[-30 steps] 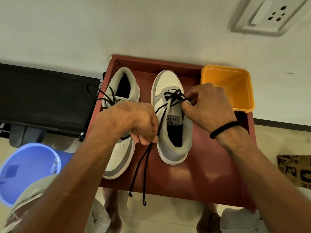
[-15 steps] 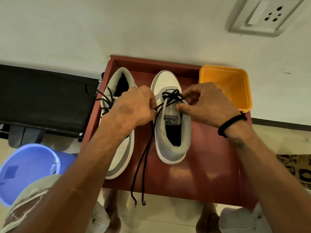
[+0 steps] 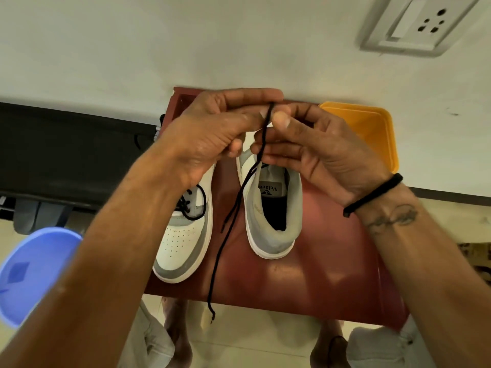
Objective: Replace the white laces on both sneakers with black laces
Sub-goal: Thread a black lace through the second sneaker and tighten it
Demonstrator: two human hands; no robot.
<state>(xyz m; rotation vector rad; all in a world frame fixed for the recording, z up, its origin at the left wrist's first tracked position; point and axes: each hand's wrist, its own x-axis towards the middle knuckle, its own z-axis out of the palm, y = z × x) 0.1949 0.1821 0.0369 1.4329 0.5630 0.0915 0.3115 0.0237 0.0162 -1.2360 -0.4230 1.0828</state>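
Your left hand (image 3: 212,134) and right hand (image 3: 313,152) meet raised above the two sneakers, and both pinch the thin black cord lace (image 3: 240,192) near its top — the left between thumb and forefinger, the right with thumb tip against the fingers. From that pinch the lace hangs down as two strands that run past the inner side of the right grey-and-white low-top sneaker (image 3: 273,216); one strand ends over the table between the shoes, the other reaches past the near edge of the table. Whether the lace is threaded through that shoe's eyelets you cannot tell, since your hands cover its front.

The right sneaker stands on the reddish-brown wooden table (image 3: 332,274) with its heel toward you and its opening visible. The left grey-and-white sneaker (image 3: 183,245) lies just beside it, toe toward you, with black lacing visible in its eyelets — your left forearm hides part of it.

A yellow square plastic tub (image 3: 372,134) sits at the far right corner of the table. A blue round plastic bucket (image 3: 29,272) stands on the floor at the left.
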